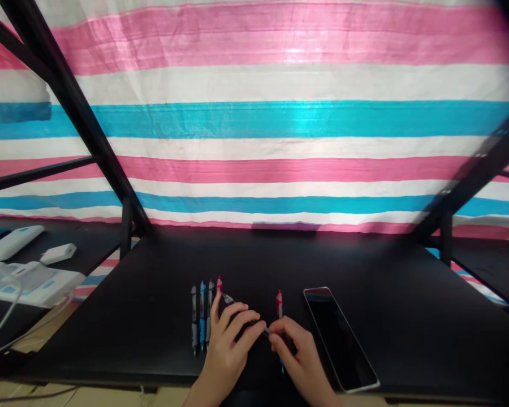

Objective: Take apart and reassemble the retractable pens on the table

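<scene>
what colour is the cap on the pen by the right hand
Red, on the pen above the right hand; clearest in the head view.

— What can you see of the person?
— Only two bare hands, the left hand (pixel 228 339) and the right hand (pixel 299 353), with the wrists below them.
— Any sleeves, rings, a watch?
— None in view; the wrists are uncovered to the picture's lower edge. Nails short and plain.

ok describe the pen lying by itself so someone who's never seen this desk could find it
On the black desk, find the phone lying dark and face up at the front right. Just left of it, by the right hand, lies a red-tipped pen. It lies alone, while the other pens sit side by side in a row further left.
</scene>
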A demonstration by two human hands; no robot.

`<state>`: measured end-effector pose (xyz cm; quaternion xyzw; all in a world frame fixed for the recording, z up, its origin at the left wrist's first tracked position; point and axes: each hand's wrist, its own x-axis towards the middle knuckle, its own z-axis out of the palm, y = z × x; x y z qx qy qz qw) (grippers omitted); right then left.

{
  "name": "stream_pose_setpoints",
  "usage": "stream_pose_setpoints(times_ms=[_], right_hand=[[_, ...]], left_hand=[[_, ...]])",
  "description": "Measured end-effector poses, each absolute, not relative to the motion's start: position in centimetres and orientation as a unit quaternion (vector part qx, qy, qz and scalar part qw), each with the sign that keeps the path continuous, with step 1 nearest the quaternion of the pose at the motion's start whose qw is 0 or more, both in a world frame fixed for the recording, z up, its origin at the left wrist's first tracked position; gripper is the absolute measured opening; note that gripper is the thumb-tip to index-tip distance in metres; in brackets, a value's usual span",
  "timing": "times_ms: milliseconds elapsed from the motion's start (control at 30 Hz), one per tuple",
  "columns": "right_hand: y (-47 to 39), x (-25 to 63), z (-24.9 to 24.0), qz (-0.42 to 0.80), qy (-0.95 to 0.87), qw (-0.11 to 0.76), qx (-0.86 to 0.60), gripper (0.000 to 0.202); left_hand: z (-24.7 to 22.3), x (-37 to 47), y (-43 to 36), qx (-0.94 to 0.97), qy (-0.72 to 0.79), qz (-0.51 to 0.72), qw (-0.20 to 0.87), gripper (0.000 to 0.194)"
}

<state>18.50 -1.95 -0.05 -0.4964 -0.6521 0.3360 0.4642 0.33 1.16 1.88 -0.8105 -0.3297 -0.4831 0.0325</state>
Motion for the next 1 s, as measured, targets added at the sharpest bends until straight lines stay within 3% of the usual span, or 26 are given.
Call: stream_pose_setpoints(times_ms=[133, 200, 267, 367, 433, 567, 1000], right_hand=[[-2.1, 18.6, 0.0, 0.344, -0.615, 0.501, -0.502, 0.024], [-2.1, 18.7, 0.0, 0.35, -0.587, 0.519, -0.513, 0.029], [-2.2, 18.8, -0.1, 0.353, -0.563, 0.532, -0.524, 0.033], [-2.1, 18.8, -0.1, 0.357, -0.557, 0.534, -0.527, 0.035], [-2.1, 18.8, -0.1, 0.36, -0.571, 0.523, -0.521, 0.034], [-1.9, 18.8, -0.1, 0.331, -0.592, 0.518, -0.521, 0.033], [-2.4, 19.1, -0.2, 0.21, -0.63, 0.571, -0.483, 0.016]], left_hand=[[1.0, 0.4, 0.5, -0.763, -0.391, -0.515, 0.012, 0.054], [0.8, 1.1, 0.2, -0.682, -0.434, -0.583, -0.079, 0.073], [0.7, 1.9, -0.1, -0.592, -0.429, -0.64, -0.237, 0.08], [0.8, 2.8, -0.6, -0.442, -0.412, -0.643, -0.471, 0.066], [0.9, 3.1, -0.8, -0.342, -0.431, -0.62, -0.558, 0.05], [1.0, 3.4, -1.1, -0.251, -0.45, -0.627, -0.584, 0.038], [0.5, 4.2, -0.8, -0.186, -0.465, -0.635, -0.588, 0.039]])
